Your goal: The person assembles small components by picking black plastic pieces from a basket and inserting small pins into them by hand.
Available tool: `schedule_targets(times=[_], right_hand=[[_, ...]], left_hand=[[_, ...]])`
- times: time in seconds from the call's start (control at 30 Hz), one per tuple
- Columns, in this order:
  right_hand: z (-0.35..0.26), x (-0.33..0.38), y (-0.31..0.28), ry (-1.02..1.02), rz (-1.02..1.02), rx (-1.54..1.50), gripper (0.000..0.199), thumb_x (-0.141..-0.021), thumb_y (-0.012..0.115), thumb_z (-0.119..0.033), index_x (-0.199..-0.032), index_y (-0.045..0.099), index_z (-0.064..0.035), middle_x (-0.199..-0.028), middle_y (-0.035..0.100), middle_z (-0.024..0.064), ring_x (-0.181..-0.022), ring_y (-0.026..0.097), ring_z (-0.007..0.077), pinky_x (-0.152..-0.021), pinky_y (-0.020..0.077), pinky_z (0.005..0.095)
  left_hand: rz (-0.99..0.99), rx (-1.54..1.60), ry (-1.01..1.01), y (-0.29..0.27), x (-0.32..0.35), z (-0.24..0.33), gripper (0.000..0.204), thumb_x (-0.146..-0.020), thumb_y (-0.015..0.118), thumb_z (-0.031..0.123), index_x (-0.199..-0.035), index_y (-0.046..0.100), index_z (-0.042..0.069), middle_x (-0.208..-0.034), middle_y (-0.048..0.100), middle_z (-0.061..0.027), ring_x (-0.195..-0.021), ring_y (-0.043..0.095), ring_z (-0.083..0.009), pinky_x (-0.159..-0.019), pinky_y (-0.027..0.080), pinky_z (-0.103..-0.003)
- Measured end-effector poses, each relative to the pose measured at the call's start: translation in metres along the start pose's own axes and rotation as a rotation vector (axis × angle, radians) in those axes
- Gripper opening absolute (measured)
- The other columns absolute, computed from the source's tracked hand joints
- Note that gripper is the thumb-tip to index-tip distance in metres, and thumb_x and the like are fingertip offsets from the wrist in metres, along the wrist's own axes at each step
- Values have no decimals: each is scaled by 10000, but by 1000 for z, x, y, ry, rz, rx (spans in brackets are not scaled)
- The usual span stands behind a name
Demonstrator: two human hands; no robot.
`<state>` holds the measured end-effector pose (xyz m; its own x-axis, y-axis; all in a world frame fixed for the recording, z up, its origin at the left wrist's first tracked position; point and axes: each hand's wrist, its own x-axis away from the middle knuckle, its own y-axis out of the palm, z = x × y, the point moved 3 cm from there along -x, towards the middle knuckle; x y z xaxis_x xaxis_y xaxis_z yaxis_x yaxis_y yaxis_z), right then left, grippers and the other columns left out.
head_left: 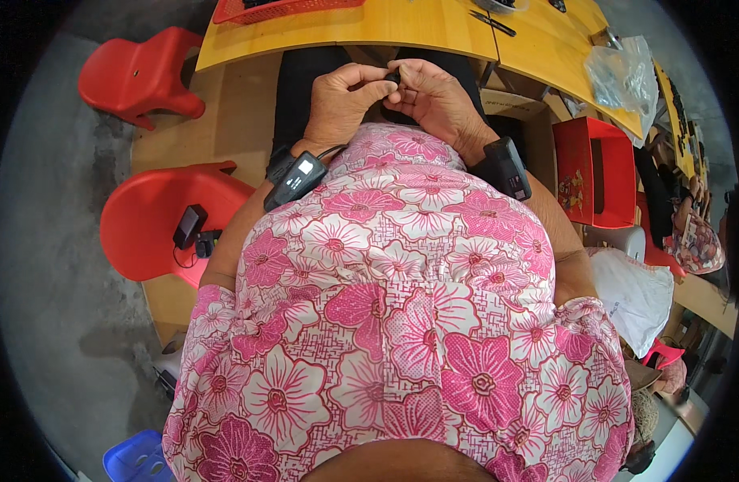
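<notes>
I've got the L hand (341, 98) in a pinch, thumb & index almost together on a small black piece (393, 77), other fingers folded in. R hand (440, 98) is on the same piece from the opp. side, also thumb & index nearly closed, remaining fingers loosely curled. Piece sits btwn the fingertips, just off the near edge of the yellow table (421, 30), not resting on it; too small for me to make out its exact shape.

On the table I see a red plastic basket (305, 6) w/ dark contents toward its L end, a slim black tool (495, 23) farther R, & a clear plastic bag (624, 76) draped at its R end.

L of the table I have a red plastic chair (136, 76); nearer me than the table, a 2nd red seat (136, 217) w/ a black device (190, 226) & thin cable on it. Below the table's R part: an open red box (574, 173), then a white sack (638, 299) nearer me. Each wrist, table-side of the pink floral top (401, 265), carries a strapped black unit.
</notes>
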<state>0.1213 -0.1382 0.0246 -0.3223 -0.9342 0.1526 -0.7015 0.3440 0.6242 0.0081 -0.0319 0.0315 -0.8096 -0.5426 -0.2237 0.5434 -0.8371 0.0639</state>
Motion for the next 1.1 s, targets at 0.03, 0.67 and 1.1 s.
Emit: schedule_targets(times=[0.03,0.67,1.1], right_hand=[[0,0,0,-1,1,-1,237,-896,608,-202,-1068,617,-40,-887,632,54,-765,613,154,-784,513,310],[2,-3,5,210,0,49,292,-909,542,-330,-939,597,-45,-815,592,43,-706,542,138,-770,467,315],[-2,-2,10,200,-18,109,276,-961,464,-301,-882,558,-54,-708,501,2,-603,402,115,-703,405,297]], left_hand=[[-9,4,-2,0,0,0,136,-812,665,26,-936,665,-30,-800,670,-65,-722,632,-101,-669,504,-219],[34,-95,81,0,0,11,112,-802,663,5,-907,661,-36,-808,628,-46,-681,624,-112,-622,506,-218],[84,-257,147,-5,-2,2,114,-770,696,31,-880,685,0,-764,602,-26,-686,593,-97,-615,478,-222]])
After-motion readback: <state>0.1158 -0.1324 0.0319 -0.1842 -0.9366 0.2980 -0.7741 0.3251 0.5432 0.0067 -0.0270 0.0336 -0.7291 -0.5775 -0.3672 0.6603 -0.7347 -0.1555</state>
